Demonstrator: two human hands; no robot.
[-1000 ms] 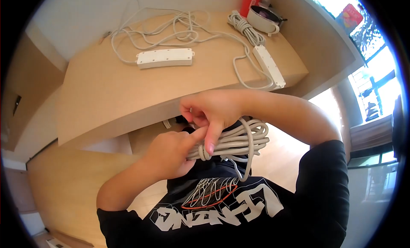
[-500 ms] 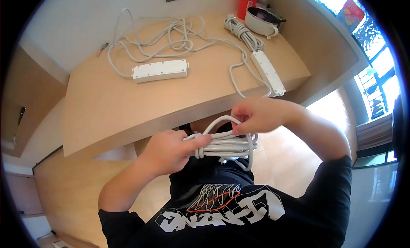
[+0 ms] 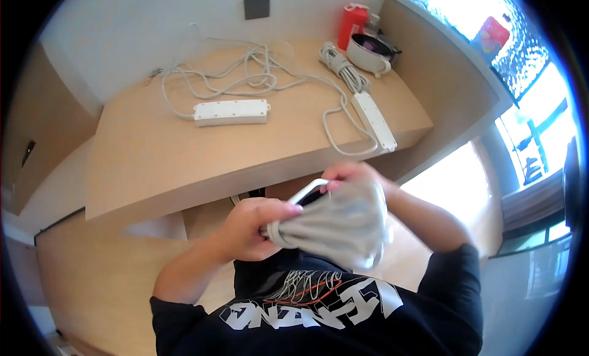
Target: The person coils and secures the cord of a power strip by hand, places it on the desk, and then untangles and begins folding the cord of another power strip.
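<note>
A bundle of white cable [image 3: 331, 224] hangs between my hands in front of my body, its right end smeared by motion. My left hand [image 3: 257, 226] is closed around the bundle's left end, where a few turns of cable wrap it. Pinched in my right hand [image 3: 350, 175] is a raised loop of the same cable, above the bundle. The right fingers are partly hidden behind the blurred coils.
On the desk [image 3: 159, 153] lie a white power strip [image 3: 232, 112] with a loose tangled cord [image 3: 270, 80] and another power strip [image 3: 374, 121] with a bundled cord [image 3: 343, 67]. A white pot [image 3: 368, 60] and a red container [image 3: 353, 26] stand at the back right.
The bundle has swung nearer the camera and its right end now looks larger and blurred. My right hand has moved slightly down, still holding the loop. The view has shifted a little.
</note>
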